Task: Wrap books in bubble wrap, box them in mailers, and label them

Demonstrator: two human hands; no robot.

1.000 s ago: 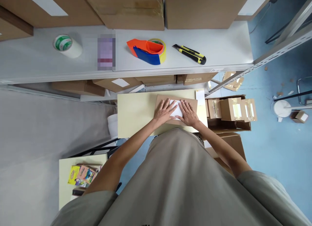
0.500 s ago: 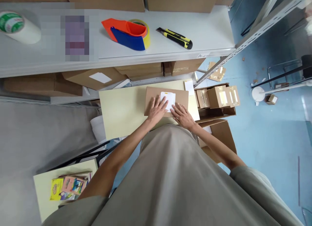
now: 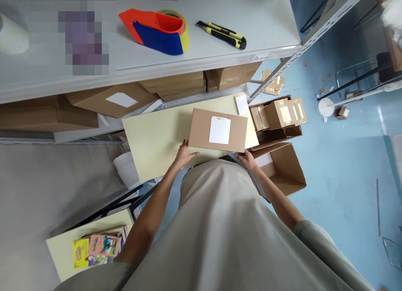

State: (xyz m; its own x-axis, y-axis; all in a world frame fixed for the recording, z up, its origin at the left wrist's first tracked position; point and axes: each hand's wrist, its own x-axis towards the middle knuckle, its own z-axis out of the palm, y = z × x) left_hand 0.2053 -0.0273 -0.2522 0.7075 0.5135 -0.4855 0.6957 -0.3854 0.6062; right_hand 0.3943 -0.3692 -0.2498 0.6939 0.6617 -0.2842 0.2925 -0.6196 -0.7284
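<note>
A closed brown cardboard box (image 3: 201,130) with a white label (image 3: 220,130) on its top is at the pale yellow table (image 3: 150,136). It looks slightly raised, with a shadow to its left. My left hand (image 3: 184,155) grips its near left corner, fingers along the left side and thumb stretched along the near edge. At the near right corner, my right hand (image 3: 247,159) holds the box, its thumb pointing inward; its other fingers are partly hidden. A stack of white labels (image 3: 241,104) lies at the table's far right corner.
On the grey shelf (image 3: 220,60) above lie an orange and blue tape dispenser (image 3: 160,35), a utility knife (image 3: 222,34) and a white roll (image 3: 12,35). Open cartons (image 3: 287,169) stand right of the table, one holding small boxes (image 3: 278,114). Books (image 3: 97,247) lie at lower left.
Both hands have left the label on the box's top and moved down to its near corners. The box looks a little larger and raised. The view has shifted slightly.
</note>
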